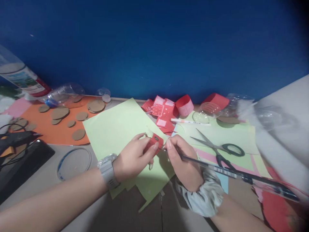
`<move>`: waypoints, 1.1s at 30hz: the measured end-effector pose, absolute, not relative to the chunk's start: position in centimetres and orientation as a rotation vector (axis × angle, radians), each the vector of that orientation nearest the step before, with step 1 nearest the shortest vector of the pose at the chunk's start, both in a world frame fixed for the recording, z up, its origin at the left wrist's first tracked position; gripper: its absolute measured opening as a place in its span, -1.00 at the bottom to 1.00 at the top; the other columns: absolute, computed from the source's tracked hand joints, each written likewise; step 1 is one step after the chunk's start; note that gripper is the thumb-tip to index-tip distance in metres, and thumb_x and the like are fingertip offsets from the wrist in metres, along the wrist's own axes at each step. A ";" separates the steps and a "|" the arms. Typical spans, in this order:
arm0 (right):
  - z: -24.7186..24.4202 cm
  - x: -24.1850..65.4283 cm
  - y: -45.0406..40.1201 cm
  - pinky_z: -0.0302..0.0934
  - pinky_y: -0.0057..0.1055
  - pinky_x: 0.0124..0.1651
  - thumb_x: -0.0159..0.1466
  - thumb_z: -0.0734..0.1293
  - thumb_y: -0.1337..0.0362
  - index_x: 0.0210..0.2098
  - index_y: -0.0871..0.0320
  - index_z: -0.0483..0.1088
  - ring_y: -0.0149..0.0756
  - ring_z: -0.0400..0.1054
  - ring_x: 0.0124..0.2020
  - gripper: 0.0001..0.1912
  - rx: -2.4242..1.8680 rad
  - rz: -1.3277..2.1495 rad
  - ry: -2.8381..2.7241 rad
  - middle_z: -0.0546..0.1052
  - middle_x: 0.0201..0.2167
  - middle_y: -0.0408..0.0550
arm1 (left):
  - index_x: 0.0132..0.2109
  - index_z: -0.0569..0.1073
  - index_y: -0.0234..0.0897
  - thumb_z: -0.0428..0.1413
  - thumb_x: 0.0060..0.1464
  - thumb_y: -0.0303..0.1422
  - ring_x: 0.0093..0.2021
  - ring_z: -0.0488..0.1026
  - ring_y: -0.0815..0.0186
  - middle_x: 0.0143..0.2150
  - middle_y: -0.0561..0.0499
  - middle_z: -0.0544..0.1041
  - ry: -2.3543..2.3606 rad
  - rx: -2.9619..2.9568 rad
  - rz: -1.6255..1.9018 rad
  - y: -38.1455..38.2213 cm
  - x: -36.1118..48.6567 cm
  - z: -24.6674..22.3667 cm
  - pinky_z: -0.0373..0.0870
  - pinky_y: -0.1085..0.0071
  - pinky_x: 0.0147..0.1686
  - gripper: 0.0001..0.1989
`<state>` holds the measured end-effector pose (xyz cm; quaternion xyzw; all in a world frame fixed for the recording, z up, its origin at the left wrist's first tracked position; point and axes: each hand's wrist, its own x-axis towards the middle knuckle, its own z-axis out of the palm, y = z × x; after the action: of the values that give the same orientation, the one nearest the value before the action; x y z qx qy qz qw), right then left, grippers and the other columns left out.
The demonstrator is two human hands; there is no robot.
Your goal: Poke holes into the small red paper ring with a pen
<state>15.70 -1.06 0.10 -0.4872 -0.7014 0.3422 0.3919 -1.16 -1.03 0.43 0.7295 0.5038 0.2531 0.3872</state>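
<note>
In my left hand (136,154), which wears a grey watch, a small red paper piece (158,139) is pinched between thumb and fingers. A dark round mark with light spots shows on it. My right hand (184,158), with a pale scrunchie at the wrist, grips a long black pen (205,163) that carries a barcode label. Its tip meets or nearly meets the red piece; the fingers partly hide the contact. Light green paper (116,125) lies beneath both hands. Just beyond them sits a red paper figure (161,109) with pink patches and white markings.
Black-handled scissors (217,148) lie open on stacked paper at right, near a white marker (188,121). Cardboard discs (60,112) rest on orange paper (65,132) at left. A tape ring (74,164), a glue gun (18,137) and a bottle (26,80) are there too.
</note>
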 end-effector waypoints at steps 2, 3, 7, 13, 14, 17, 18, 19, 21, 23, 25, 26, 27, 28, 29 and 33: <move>0.1 15.7 -1.1 0.01 -0.48 -0.53 0.38 0.13 0.23 -0.48 0.13 0.19 -0.46 0.09 -0.62 -0.71 -1.240 0.871 -1.776 0.17 -0.64 -0.25 | -0.49 0.28 -0.22 -0.17 0.32 -0.25 -0.40 0.40 0.29 -0.56 0.08 0.47 1.275 1.859 0.646 -1.0 -1.2 0.4 0.18 0.20 0.07 -0.60; 0.1 15.7 -1.1 0.01 -0.48 -0.53 0.38 0.13 0.23 -0.48 0.13 0.18 -0.46 0.08 -0.62 -0.71 -1.238 0.874 -1.774 0.16 -0.64 -0.25 | -0.49 0.27 -0.22 -0.17 0.32 -0.25 -0.40 0.40 0.29 -0.56 0.08 0.47 1.273 1.859 0.645 -1.0 -1.2 0.4 0.18 0.20 0.07 -0.60; 0.2 15.6 -1.0 0.01 -0.48 -0.52 0.38 0.14 0.24 -0.49 0.14 0.17 -0.47 0.08 -0.60 -0.71 -1.215 0.885 -1.790 0.16 -0.62 -0.25 | -0.49 0.26 -0.22 -0.17 0.32 -0.25 -0.39 0.39 0.29 -0.56 0.09 0.46 1.274 1.861 0.635 -1.0 -1.1 0.5 0.17 0.20 0.06 -0.60; 0.1 15.6 -1.0 0.00 -0.48 -0.52 0.38 0.14 0.24 -0.49 0.14 0.17 -0.46 0.08 -0.60 -0.71 -1.222 0.885 -1.783 0.15 -0.62 -0.25 | -0.48 0.26 -0.22 -0.18 0.33 -0.25 -0.39 0.39 0.29 -0.57 0.10 0.43 1.279 1.854 0.625 -1.0 -1.1 0.6 0.16 0.21 0.05 -0.60; 0.1 15.7 -1.0 0.00 -0.48 -0.53 0.38 0.14 0.24 -0.48 0.14 0.17 -0.47 0.07 -0.61 -0.71 -1.221 0.886 -1.781 0.15 -0.63 -0.26 | -0.48 0.26 -0.22 -0.18 0.33 -0.25 -0.39 0.39 0.29 -0.57 0.10 0.43 1.280 1.853 0.623 -1.0 -1.1 0.6 0.16 0.21 0.05 -0.60; 0.0 15.7 -1.0 0.01 -0.49 -0.51 0.38 0.14 0.25 -0.48 0.14 0.18 -0.47 0.08 -0.59 -0.71 -1.210 0.891 -1.795 0.16 -0.62 -0.25 | -0.49 0.26 -0.22 -0.18 0.33 -0.25 -0.39 0.39 0.29 -0.57 0.09 0.44 1.281 1.863 0.621 -1.0 -1.1 0.5 0.17 0.22 0.05 -0.59; 0.0 15.7 -1.0 0.02 -0.49 -0.50 0.37 0.14 0.25 -0.49 0.14 0.18 -0.47 0.09 -0.58 -0.71 -1.206 0.890 -1.806 0.17 -0.61 -0.25 | -0.49 0.25 -0.22 -0.18 0.33 -0.25 -0.39 0.39 0.29 -0.56 0.09 0.44 1.278 1.869 0.620 -1.0 -1.1 0.5 0.18 0.22 0.05 -0.59; 0.0 15.7 -1.0 0.02 -0.49 -0.49 0.37 0.14 0.25 -0.49 0.15 0.18 -0.47 0.10 -0.57 -0.71 -1.204 0.889 -1.815 0.18 -0.61 -0.24 | -0.49 0.25 -0.22 -0.18 0.33 -0.25 -0.39 0.39 0.29 -0.56 0.09 0.44 1.276 1.874 0.621 -1.0 -1.1 0.5 0.18 0.22 0.06 -0.59; -0.1 15.7 -1.0 0.03 -0.50 -0.49 0.37 0.15 0.26 -0.49 0.15 0.19 -0.47 0.11 -0.57 -0.71 -1.206 0.882 -1.824 0.19 -0.61 -0.24 | -0.48 0.25 -0.22 -0.17 0.33 -0.25 -0.39 0.39 0.30 -0.56 0.09 0.45 1.271 1.880 0.629 -1.0 -1.2 0.5 0.18 0.23 0.08 -0.60; -0.1 15.7 -1.0 0.01 -0.51 -0.51 0.38 0.14 0.25 -0.49 0.15 0.19 -0.48 0.10 -0.59 -0.71 -1.211 0.875 -1.809 0.18 -0.61 -0.25 | -0.47 0.26 -0.23 -0.17 0.33 -0.26 -0.39 0.39 0.30 -0.57 0.11 0.44 1.267 1.880 0.638 -0.9 -1.2 0.5 0.17 0.22 0.09 -0.61; -0.1 15.7 -1.0 0.00 -0.52 -0.53 0.38 0.14 0.25 -0.48 0.15 0.18 -0.49 0.08 -0.60 -0.71 -1.212 0.880 -1.792 0.16 -0.62 -0.26 | -0.48 0.26 -0.23 -0.17 0.33 -0.26 -0.40 0.39 0.31 -0.58 0.11 0.43 1.266 1.884 0.638 -0.9 -1.3 0.5 0.17 0.22 0.11 -0.61; -0.1 15.7 -1.0 0.00 -0.52 -0.53 0.38 0.14 0.25 -0.48 0.15 0.18 -0.49 0.08 -0.60 -0.71 -1.209 0.882 -1.792 0.16 -0.62 -0.27 | -0.48 0.26 -0.23 -0.17 0.33 -0.26 -0.40 0.40 0.31 -0.58 0.11 0.43 1.265 1.886 0.637 -0.9 -1.3 0.5 0.17 0.22 0.11 -0.61; -0.1 15.7 -1.0 0.01 -0.52 -0.52 0.38 0.14 0.25 -0.48 0.15 0.18 -0.49 0.08 -0.60 -0.71 -1.204 0.880 -1.798 0.16 -0.62 -0.26 | -0.48 0.26 -0.23 -0.17 0.33 -0.26 -0.40 0.40 0.31 -0.57 0.11 0.44 1.265 1.888 0.637 -1.0 -1.3 0.5 0.17 0.22 0.11 -0.61; 0.0 15.7 -1.0 0.01 -0.52 -0.51 0.38 0.14 0.25 -0.48 0.15 0.18 -0.49 0.09 -0.59 -0.71 -1.199 0.875 -1.810 0.17 -0.61 -0.26 | -0.48 0.26 -0.23 -0.17 0.33 -0.26 -0.39 0.40 0.31 -0.57 0.11 0.44 1.264 1.889 0.638 -1.0 -1.3 0.5 0.18 0.22 0.11 -0.60; 0.0 15.7 -1.0 0.02 -0.52 -0.50 0.38 0.14 0.26 -0.48 0.15 0.18 -0.49 0.10 -0.58 -0.72 -1.194 0.869 -1.824 0.18 -0.61 -0.25 | -0.48 0.26 -0.23 -0.18 0.33 -0.26 -0.39 0.41 0.31 -0.57 0.11 0.44 1.263 1.890 0.639 -1.0 -1.3 0.4 0.18 0.22 0.10 -0.60; -0.1 15.7 -1.0 0.02 -0.52 -0.50 0.38 0.14 0.26 -0.48 0.15 0.18 -0.49 0.09 -0.58 -0.72 -1.192 0.859 -1.824 0.17 -0.61 -0.26 | -0.48 0.26 -0.23 -0.17 0.33 -0.26 -0.40 0.41 0.31 -0.58 0.12 0.43 1.269 1.883 0.634 -1.0 -1.2 0.5 0.19 0.22 0.09 -0.60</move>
<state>15.74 -0.97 -0.06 -0.4687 -0.7175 0.3379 0.3890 -1.23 -1.00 0.49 0.7382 0.4975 0.2486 0.3818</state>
